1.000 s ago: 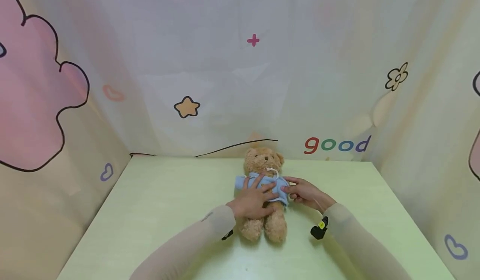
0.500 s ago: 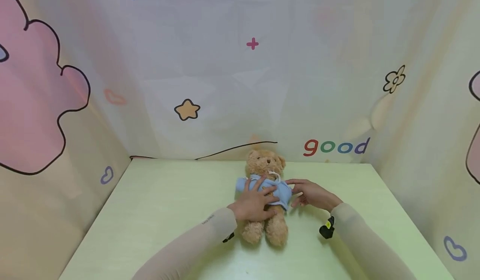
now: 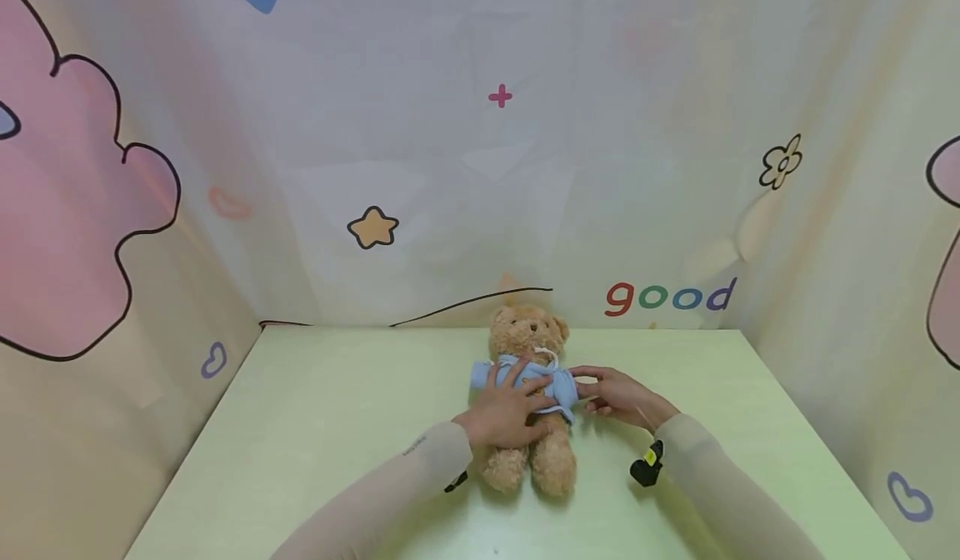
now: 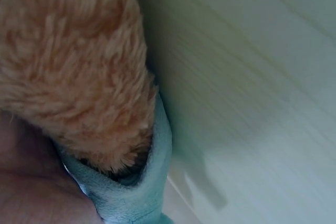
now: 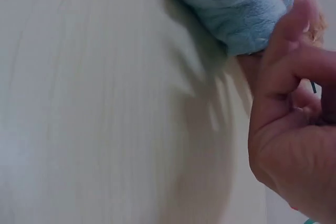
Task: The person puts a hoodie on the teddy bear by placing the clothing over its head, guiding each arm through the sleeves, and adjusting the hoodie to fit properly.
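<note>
A brown teddy bear (image 3: 553, 460) lies on its back on the table, head toward the back wall. It wears a light blue hoodie (image 3: 566, 385) with a white drawstring at the neck. My left hand (image 3: 504, 414) rests on the bear's belly, fingers spread over the hoodie. At the bear's side, my right hand (image 3: 618, 397) pinches the hoodie's sleeve at the right between thumb and fingers. The right wrist view shows these fingertips against the blue cloth (image 5: 241, 14). Brown fur (image 4: 79, 61) and the hoodie's hem (image 4: 136, 198) fill much of the left wrist view.
The pale green table (image 3: 337, 427) extends on both sides of the bear. A printed curtain (image 3: 420, 143) with stars, hearts and the word "good" encloses its back and sides. Dark wrist-worn devices, such as the one at the right wrist (image 3: 647, 464), hang below both sleeves.
My right hand loosens and shifts a little right off the sleeve, then comes back to it. The left hand stays on the belly. The head view tilts slightly upward.
</note>
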### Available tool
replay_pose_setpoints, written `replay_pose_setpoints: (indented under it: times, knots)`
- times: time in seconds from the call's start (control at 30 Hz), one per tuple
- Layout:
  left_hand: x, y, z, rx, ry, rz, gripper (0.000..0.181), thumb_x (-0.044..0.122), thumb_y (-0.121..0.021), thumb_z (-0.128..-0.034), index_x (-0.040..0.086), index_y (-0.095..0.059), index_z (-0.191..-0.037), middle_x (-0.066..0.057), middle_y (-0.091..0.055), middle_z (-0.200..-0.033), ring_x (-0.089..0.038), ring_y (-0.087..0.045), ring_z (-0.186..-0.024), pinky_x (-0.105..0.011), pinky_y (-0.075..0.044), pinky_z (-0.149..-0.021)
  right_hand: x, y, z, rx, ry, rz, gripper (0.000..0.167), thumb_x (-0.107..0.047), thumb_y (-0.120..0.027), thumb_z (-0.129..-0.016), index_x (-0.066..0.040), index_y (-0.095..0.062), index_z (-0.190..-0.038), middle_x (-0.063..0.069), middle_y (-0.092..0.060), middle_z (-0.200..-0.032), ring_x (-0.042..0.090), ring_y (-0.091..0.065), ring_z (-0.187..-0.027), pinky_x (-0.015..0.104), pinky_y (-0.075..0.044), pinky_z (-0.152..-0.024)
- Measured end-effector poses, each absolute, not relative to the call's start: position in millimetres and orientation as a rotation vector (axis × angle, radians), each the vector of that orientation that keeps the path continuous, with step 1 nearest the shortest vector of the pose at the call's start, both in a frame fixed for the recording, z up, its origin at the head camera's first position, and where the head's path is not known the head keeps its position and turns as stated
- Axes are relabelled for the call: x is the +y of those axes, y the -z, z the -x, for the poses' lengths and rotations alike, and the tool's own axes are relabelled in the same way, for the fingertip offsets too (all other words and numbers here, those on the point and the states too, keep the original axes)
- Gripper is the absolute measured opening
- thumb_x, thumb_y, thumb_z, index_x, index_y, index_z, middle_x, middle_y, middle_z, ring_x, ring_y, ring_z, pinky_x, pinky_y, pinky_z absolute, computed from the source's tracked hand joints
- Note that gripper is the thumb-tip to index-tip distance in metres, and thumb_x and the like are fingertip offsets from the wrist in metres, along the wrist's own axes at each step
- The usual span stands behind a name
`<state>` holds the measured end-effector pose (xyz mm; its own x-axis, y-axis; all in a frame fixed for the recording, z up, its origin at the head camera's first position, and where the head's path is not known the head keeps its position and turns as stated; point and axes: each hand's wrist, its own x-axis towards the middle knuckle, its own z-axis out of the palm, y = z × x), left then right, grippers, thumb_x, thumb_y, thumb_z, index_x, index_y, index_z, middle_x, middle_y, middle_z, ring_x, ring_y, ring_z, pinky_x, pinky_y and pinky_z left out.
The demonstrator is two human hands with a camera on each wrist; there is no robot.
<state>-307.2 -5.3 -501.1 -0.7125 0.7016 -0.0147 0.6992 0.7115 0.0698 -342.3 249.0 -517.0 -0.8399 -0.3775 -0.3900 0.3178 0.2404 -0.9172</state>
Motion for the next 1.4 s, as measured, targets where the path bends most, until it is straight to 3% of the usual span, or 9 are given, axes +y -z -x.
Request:
replay_pose_setpoints:
  times: [0.27, 0.5, 0.8, 0.97, 1.1, 1.3, 1.4]
  knots:
    - [-2, 506, 306, 2.888, -0.027, -1.227, 0.05, 0.062, -0.035, -0.0995, 0.045, -0.04, -0.147, 0.016, -0.018, -0.164, -0.029, 0.002, -0.155, -0.068, -0.013, -0.115, 247, 507, 346, 2.096, 1.482, 0.223, 0.039, 0.0, -0.042, -0.097, -0.005, -0.046, -0.136, -0.003, -0.043, -0.069, 0.009, -0.03, -0.056, 0.023, -0.027, -0.051]
    - [-1, 506, 303, 2.891, -0.06, -1.254, 0.049, 0.061, -0.036, -0.0999, 0.044, -0.044, -0.145, 0.016, -0.021, -0.163, -0.027, 0.002, -0.155, -0.069, -0.013, -0.115, 257, 487, 355, 2.266, 1.262, 0.368, 0.035, -0.001, -0.043, -0.101, -0.004, -0.055, -0.133, 0.002, -0.057, -0.081, 0.014, -0.037, -0.062, 0.028, -0.03, -0.054]
    - [0, 507, 302, 2.888, -0.098, -1.248, 0.049, 0.061, -0.034, -0.1002, 0.044, -0.042, -0.146, 0.016, -0.021, -0.163, -0.028, 0.003, -0.155, -0.069, -0.013, -0.115, 260, 478, 375, 2.333, 1.098, 0.532, 0.034, -0.001, -0.04, -0.101, -0.008, -0.063, -0.125, 0.003, -0.047, -0.071, 0.013, -0.033, -0.055, 0.03, -0.033, -0.055]
    - [-4, 507, 304, 2.866, -0.153, -1.204, 0.051, 0.062, -0.033, -0.0998, 0.043, -0.042, -0.146, 0.016, -0.019, -0.163, -0.028, 0.006, -0.154, -0.069, -0.011, -0.115, 255, 483, 362, 2.282, 1.139, 0.424, 0.033, -0.014, -0.039, -0.106, -0.014, -0.052, -0.136, 0.011, -0.058, -0.082, 0.016, -0.047, -0.061, 0.029, -0.036, -0.054]
    - [-10, 504, 307, 2.856, -0.154, -1.163, 0.051, 0.062, -0.035, -0.0993, 0.044, -0.042, -0.146, 0.017, -0.017, -0.164, -0.027, 0.007, -0.154, -0.069, -0.009, -0.116, 252, 486, 351, 2.209, 1.22, 0.41, 0.043, -0.022, -0.046, -0.105, -0.014, -0.041, -0.147, 0.021, -0.065, -0.093, 0.021, -0.059, -0.07, 0.03, -0.04, -0.056]
    - [-11, 503, 310, 2.866, -0.124, -1.161, 0.051, 0.062, -0.035, -0.0997, 0.043, -0.042, -0.147, 0.016, -0.017, -0.164, -0.027, 0.007, -0.155, -0.068, -0.01, -0.116, 249, 491, 349, 2.246, 1.294, 0.389, 0.046, -0.026, -0.05, -0.103, -0.012, -0.045, -0.147, 0.017, -0.062, -0.086, 0.021, -0.052, -0.073, 0.03, -0.04, -0.058]
    - [-9, 505, 308, 2.87, -0.117, -1.175, 0.051, 0.062, -0.035, -0.0996, 0.043, -0.042, -0.146, 0.016, -0.018, -0.163, -0.027, 0.005, -0.155, -0.068, -0.012, -0.116, 253, 494, 347, 2.206, 1.335, 0.321, 0.045, -0.021, -0.047, -0.103, -0.013, -0.046, -0.147, 0.014, -0.058, -0.09, 0.022, -0.05, -0.08, 0.031, -0.041, -0.061]
